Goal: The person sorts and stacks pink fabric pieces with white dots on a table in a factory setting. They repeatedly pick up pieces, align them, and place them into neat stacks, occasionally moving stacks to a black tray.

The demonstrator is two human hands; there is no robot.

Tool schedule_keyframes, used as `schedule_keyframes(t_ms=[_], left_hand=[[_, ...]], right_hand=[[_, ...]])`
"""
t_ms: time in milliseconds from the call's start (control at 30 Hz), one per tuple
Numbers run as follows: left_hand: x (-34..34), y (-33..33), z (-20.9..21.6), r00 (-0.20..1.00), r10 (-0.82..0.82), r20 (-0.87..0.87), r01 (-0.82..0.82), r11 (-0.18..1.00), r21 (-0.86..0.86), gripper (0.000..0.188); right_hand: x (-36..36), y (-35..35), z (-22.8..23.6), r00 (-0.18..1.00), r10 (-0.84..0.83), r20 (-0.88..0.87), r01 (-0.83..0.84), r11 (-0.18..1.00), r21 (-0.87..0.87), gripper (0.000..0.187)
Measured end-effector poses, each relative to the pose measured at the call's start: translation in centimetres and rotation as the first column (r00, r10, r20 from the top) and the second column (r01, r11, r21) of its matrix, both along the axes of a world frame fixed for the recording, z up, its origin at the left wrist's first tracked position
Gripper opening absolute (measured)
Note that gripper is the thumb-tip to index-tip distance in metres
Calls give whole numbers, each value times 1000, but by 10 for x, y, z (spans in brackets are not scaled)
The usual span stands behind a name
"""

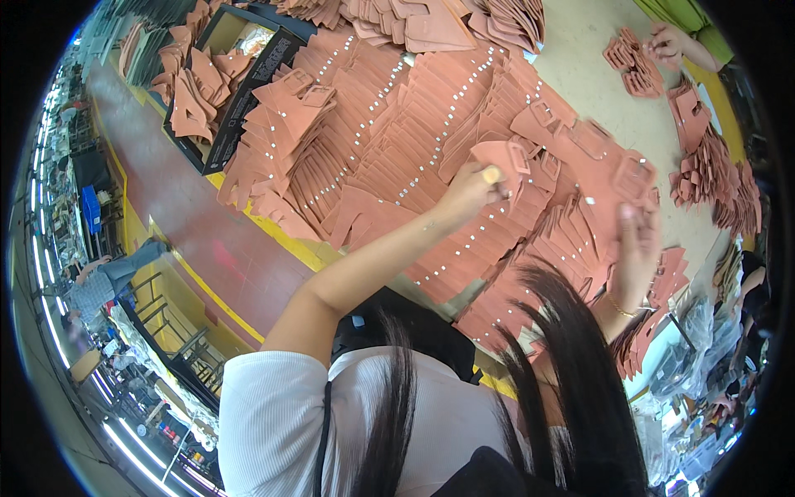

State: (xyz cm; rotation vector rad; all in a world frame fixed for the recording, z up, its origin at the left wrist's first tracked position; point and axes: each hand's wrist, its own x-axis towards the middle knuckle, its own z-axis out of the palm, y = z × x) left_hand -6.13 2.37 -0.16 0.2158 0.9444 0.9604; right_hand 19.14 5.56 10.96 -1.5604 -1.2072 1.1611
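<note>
My left hand (474,189) is closed around a small tool with a round, pale yellow end (492,175); the rest of the tool is hidden in the fist. It hovers over overlapping rows of salmon-coloured cut panels (422,141), many bearing small white stickers. Just beyond the fist lies a panel with a cut-out (499,156). To the right, my right hand (638,244), blurred by motion, grips the near edge of a larger salmon panel (592,161) with rectangular cut-outs. That panel is smeared as well, and lies over other pieces.
At the far left, a black-sided box (240,124) holds loose panels. More piles of panels (704,166) line the right side of the pale table (592,74). Another person's hand (669,45) is by a small stack (633,62) at the far right. Clear plastic bags (687,356) lie at right.
</note>
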Motion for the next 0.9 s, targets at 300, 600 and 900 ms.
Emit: schedule_keyframes(t_ms=[300,600,900], left_hand=[[-16,-31,57,909,342,238,-380,915,138,24],[-141,9,66,683,465,-564,-347,885,310,39],[-306,51,2,319,346,-882,-331,913,239,57]], right_hand=[[-113,-59,-52,920,90,-381,-241,897,-370,22],[-156,-52,-42,884,266,-385,-393,868,-304,29],[-109,-73,-55,922,263,-285,-357,863,-357,24]])
